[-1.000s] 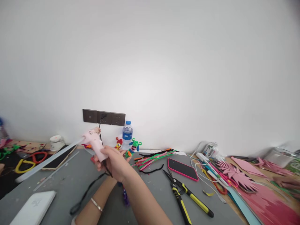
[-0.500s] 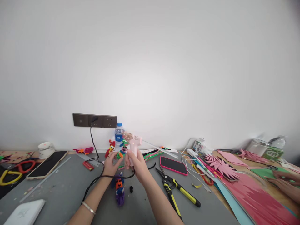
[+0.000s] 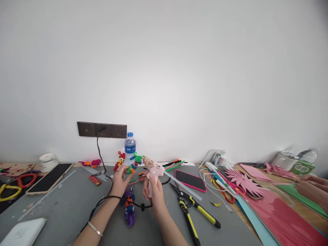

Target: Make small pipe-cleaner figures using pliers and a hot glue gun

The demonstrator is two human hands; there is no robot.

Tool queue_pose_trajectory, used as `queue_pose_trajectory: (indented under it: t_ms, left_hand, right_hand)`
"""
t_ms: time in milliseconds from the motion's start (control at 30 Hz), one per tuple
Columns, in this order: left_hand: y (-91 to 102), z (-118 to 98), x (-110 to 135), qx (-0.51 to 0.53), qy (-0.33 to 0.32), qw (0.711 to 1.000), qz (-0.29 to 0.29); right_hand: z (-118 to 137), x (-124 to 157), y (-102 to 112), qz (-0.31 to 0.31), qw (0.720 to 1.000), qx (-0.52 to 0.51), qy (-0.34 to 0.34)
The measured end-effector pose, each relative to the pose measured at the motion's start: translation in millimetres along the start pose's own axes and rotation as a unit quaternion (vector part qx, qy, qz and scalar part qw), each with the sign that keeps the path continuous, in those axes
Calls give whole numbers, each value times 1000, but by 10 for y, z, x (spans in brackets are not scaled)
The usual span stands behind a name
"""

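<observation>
My right hand (image 3: 154, 193) is closed round the handle of a pink glue gun (image 3: 154, 172). The gun's nozzle points up and left, and a clear glue stick (image 3: 182, 186) juts out behind it to the right. Its black cord (image 3: 100, 160) runs up to the wall socket strip (image 3: 101, 130). My left hand (image 3: 120, 183) pinches a green and blue pipe-cleaner figure (image 3: 135, 163) just left of the nozzle. A purple and orange pipe-cleaner figure (image 3: 129, 209) lies on the grey table (image 3: 64, 212) between my wrists.
A water bottle (image 3: 130, 147) and a red chick figure (image 3: 120, 160) stand by the wall. Yellow-handled pliers (image 3: 196, 212), a pink-cased phone (image 3: 191, 180) and loose pipe cleaners (image 3: 174, 165) lie right of my hands. Another phone (image 3: 48, 178) lies at the left. Another person's hands (image 3: 311, 189) rest on coloured paper.
My right hand carried the glue gun from the left to the middle and turned it, so the glue stick points right. My left hand came forward onto the green figure.
</observation>
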State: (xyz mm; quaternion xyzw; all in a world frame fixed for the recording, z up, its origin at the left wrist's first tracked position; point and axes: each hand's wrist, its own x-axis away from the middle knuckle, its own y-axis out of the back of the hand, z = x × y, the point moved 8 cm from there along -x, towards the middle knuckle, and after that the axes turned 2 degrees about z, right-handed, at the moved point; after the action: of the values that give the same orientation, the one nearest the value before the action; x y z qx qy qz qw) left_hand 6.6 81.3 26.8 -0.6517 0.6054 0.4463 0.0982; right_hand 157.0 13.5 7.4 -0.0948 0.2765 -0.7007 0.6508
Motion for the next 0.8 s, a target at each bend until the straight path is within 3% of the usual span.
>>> queue_pose_trajectory:
  t_ms: [800]
  left_hand:
    - [25,-30,11,11,-9,1000,-18]
  right_hand:
    - [-16,102,15,-15,1000,13,-19]
